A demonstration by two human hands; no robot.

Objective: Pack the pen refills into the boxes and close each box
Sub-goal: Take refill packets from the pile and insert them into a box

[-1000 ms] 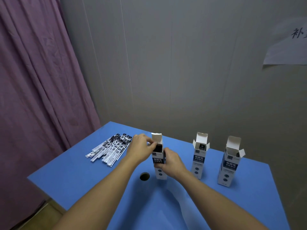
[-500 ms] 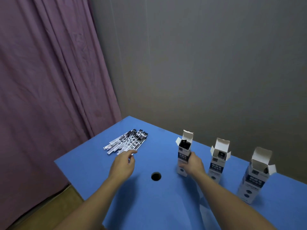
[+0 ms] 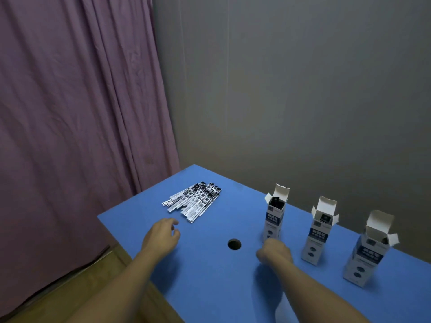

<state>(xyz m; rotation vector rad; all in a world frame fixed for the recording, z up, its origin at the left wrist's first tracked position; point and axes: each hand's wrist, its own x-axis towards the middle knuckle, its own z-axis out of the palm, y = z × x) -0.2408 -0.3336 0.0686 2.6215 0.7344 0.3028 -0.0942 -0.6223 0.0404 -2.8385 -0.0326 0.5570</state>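
A pile of packaged pen refills (image 3: 194,201) lies at the far left of the blue table (image 3: 210,276). Three tall white and blue boxes stand upright with their top flaps open: the left box (image 3: 274,215) shows dark refills inside, the middle box (image 3: 319,231) and the right box (image 3: 366,250) stand further right. My left hand (image 3: 162,235) hovers just short of the refill pile, fingers loosely curled, holding nothing. My right hand (image 3: 275,251) sits in front of the left box's base, fingers curled, apart from the box and holding nothing.
A round hole (image 3: 234,244) goes through the table between my hands. A purple curtain (image 3: 81,113) hangs at the left and a grey wall (image 3: 303,89) stands behind the table. The table's left edge drops to a wooden floor (image 3: 70,287).
My left hand left the top of the left box and moved left toward the refill pile. My right hand let go of that box and drew back. The view swung left.
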